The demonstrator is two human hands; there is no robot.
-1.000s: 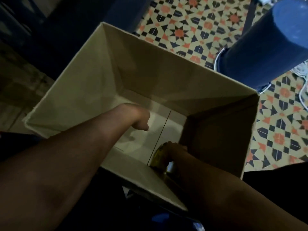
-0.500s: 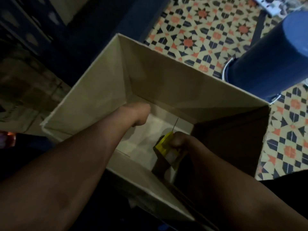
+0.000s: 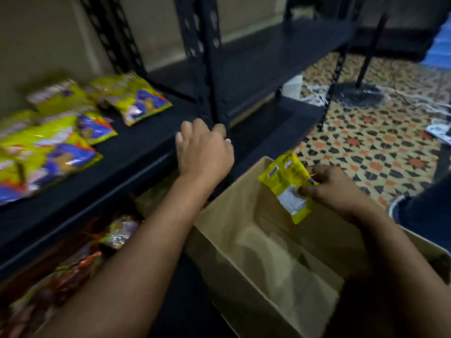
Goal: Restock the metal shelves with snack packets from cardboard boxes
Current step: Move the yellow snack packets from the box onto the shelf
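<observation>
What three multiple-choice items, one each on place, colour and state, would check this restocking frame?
1. Where is the held yellow packet?
A. above the open cardboard box
B. on the shelf
C. on the floor

2. Main colour of the packets lying on the shelf?
A. red
B. white
C. yellow-green

3. What is the left hand doing?
A. gripping a packet
B. holding nothing, by the shelf post
C. inside the box

Answers: 1 A, the right hand pinches it over the box; 2 C, yellow-green wrappers; 3 B, no packet in it.

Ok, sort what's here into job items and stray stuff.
Job: yellow packet in right hand; cardboard box; metal shelf; shelved packets; left hand.
Stray: floor litter; patterned tiles.
</observation>
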